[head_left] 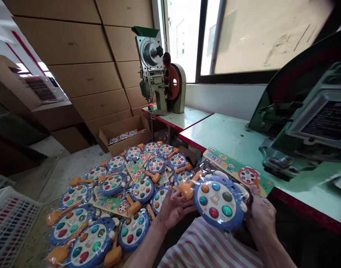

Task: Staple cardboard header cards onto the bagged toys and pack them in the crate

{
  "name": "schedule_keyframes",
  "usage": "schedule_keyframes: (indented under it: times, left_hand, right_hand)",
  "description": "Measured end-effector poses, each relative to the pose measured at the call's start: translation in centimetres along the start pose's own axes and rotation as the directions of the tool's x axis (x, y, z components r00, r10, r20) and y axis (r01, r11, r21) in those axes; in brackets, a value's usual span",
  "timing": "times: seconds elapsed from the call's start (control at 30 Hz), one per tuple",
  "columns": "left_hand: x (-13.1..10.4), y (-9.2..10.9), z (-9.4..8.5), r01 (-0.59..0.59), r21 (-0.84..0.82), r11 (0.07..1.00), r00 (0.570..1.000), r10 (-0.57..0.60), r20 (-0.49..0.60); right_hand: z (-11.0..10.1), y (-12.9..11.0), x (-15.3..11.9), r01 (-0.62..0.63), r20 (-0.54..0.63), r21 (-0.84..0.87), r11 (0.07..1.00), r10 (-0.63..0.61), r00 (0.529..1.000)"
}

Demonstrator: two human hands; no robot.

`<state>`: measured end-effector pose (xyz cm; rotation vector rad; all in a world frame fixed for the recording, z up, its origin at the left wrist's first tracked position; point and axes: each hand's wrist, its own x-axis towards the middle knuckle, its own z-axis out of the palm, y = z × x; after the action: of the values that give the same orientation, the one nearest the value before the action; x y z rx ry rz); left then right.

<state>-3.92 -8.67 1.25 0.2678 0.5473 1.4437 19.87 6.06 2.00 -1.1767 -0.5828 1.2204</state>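
Observation:
A bagged blue toy game [216, 201] with colored domes hangs above my lap, tilted. Inside its clear bag is an orange toy hammer [187, 188], at the left. A green printed header card [239, 171] runs along its top and overlaps the table edge. My right hand [261, 212] grips the package at its right side, thumb against the card; some fingers are hidden behind it. My left hand [174, 208] is palm up with fingers stretched out at the package's left edge, just under the hammer. A large pile of the same bagged toys [142, 190] spreads beside my left arm.
A green machine [307, 123] stands on the pale table [223, 130] at right; another machine with an orange wheel [161, 74] is farther back. An open carton [125, 130] holds more toys. Stacked cartons [75, 44] line the wall. White baskets [16, 223] sit at left.

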Motion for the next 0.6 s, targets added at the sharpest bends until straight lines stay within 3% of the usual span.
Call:
schedule_keyframes:
  times: [0.07,0.2,0.27,0.4,0.6]
  left_hand:
    - [-0.7,-0.6,0.3,-0.079,-0.019,0.997,0.997,0.079,-0.008]
    - [-1.3,-0.8,1.2,-0.268,-0.035,0.963,0.955,0.261,-0.139]
    - [-1.4,-0.1,1.3,-0.324,-0.022,0.946,0.913,0.306,-0.271]
    - [-1.7,1.5,1.0,-0.390,0.009,0.921,0.788,0.339,-0.513]
    - [-2.4,2.7,0.7,-0.502,0.005,0.865,0.699,0.409,-0.586]
  right_hand:
    - [1.1,0.8,-0.8,-0.067,-0.015,0.142,0.988,0.070,0.997]
    - [3.0,2.3,-3.4,-0.199,0.149,0.217,0.956,0.169,0.974]
    - [3.8,3.1,-5.1,-0.272,0.230,0.195,0.942,0.226,0.947]
    - [5.4,5.1,-8.8,-0.310,0.300,0.163,0.937,0.252,0.920]
    - [6.8,8.2,-13.5,-0.360,0.394,0.008,0.933,0.328,0.858]
